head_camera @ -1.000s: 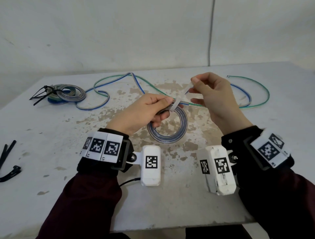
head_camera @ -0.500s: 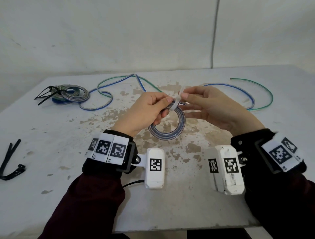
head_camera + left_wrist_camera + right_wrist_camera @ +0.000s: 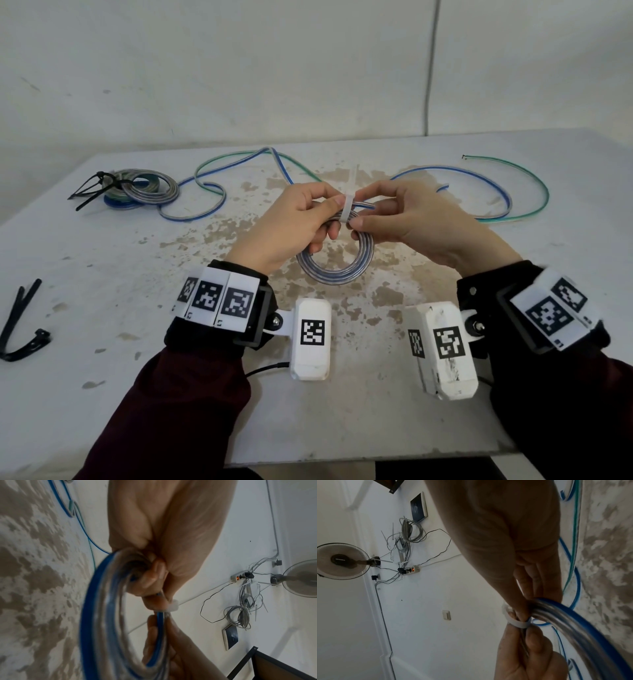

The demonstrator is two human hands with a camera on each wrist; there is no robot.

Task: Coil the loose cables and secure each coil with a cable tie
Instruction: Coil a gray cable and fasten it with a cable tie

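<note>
A small coil of blue and clear cable point(image 3: 334, 270) is held above the stained white table point(image 3: 102, 274). My left hand point(image 3: 334, 219) grips its top, fingers through the loop. A white cable tie point(image 3: 348, 209) wraps the coil there, its tail pointing up between the hands. My right hand point(image 3: 359, 210) pinches the tie against the coil from the right. The left wrist view shows the tie point(image 3: 172, 606) just beyond my left fingertips point(image 3: 152, 577), with the coil point(image 3: 106, 615) close up. In the right wrist view the tie point(image 3: 517, 624) loops round the coil point(image 3: 573, 628).
Two coils point(image 3: 150, 188) bound with black ties point(image 3: 92, 188) lie at the far left. A loose blue and green cable point(image 3: 479, 178) snakes across the back of the table. Spare black cable ties point(image 3: 20, 322) lie near the left edge.
My right hand, which held the tie's tail up and to the right, has come down to the coil. The tie's loop now sits snug on the coil with the tail upright.
</note>
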